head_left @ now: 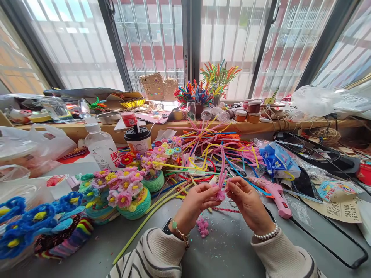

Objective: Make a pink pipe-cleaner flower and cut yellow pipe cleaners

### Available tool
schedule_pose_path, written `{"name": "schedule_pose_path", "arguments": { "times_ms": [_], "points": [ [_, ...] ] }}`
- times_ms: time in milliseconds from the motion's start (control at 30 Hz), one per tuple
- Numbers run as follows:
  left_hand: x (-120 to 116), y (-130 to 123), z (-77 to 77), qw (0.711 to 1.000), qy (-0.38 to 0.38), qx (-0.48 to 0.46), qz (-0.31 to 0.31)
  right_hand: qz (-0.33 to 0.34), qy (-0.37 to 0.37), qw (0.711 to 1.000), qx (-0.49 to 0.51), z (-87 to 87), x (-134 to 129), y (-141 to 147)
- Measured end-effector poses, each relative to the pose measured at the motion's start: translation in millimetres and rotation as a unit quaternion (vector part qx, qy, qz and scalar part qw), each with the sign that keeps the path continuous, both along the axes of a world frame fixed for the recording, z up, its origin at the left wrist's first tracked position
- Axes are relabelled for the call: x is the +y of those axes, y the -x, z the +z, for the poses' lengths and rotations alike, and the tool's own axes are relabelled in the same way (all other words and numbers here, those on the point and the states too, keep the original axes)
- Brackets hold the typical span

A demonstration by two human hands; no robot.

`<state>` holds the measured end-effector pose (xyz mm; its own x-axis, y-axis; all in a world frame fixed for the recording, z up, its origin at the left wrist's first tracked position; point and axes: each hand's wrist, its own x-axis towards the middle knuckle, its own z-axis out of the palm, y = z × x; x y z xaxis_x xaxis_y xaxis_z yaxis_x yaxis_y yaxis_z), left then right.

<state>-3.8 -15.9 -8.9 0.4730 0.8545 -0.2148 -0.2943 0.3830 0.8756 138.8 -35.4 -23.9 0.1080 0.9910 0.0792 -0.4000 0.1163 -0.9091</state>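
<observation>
Pink pipe cleaners (222, 175), bent into loops with long ends standing up, are between my two hands. My left hand (199, 199) pinches their curled lower part from the left. From the right, my right hand (242, 197) pinches the same piece between thumb and forefinger. Its exact shape is partly covered by my fingers. On the grey table just below lies a fluffy pink pipe-cleaner piece (202, 227), with tiny bits scattered around it. A dark red tinsel stem (226, 210) lies behind my hands.
Pots of pipe-cleaner flowers (127, 189) crowd the left, beside a plastic bottle (100, 144) and a lidded cup (137, 138). Loose pipe cleaners (199, 143) are heaped behind. At right lies a pink glue gun (278, 197), its black cord (321, 247) running along the table.
</observation>
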Motion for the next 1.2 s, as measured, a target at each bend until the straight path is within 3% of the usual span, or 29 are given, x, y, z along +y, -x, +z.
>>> {"name": "schedule_pose_path", "arguments": {
  "times_ms": [100,233,467,767,1033,1200],
  "points": [
    [-0.4,-0.5,0.7,1.000,-0.003,0.011,0.021,-0.009,-0.057,0.988,-0.140,1.6,-1.8,-3.1],
    [0.5,-0.2,-0.7,0.999,-0.007,0.030,0.026,-0.038,-0.118,0.951,-0.282,2.5,-4.3,-4.9],
    [1.0,-1.0,-1.2,0.998,0.003,0.014,0.069,-0.113,-0.170,0.907,-0.368,2.0,-7.5,-0.5],
    [3.1,1.0,-4.5,0.999,0.006,0.004,0.044,-0.158,-0.307,0.775,-0.529,-0.4,-8.4,-1.6],
    [3.0,0.9,-3.3,0.999,0.002,0.018,0.048,-0.136,-0.338,0.742,-0.563,0.9,-7.6,-3.3],
    [3.6,0.9,-3.4,0.998,-0.001,0.030,0.055,-0.123,-0.367,0.694,-0.607,2.5,-9.7,-4.2]
  ]
}}
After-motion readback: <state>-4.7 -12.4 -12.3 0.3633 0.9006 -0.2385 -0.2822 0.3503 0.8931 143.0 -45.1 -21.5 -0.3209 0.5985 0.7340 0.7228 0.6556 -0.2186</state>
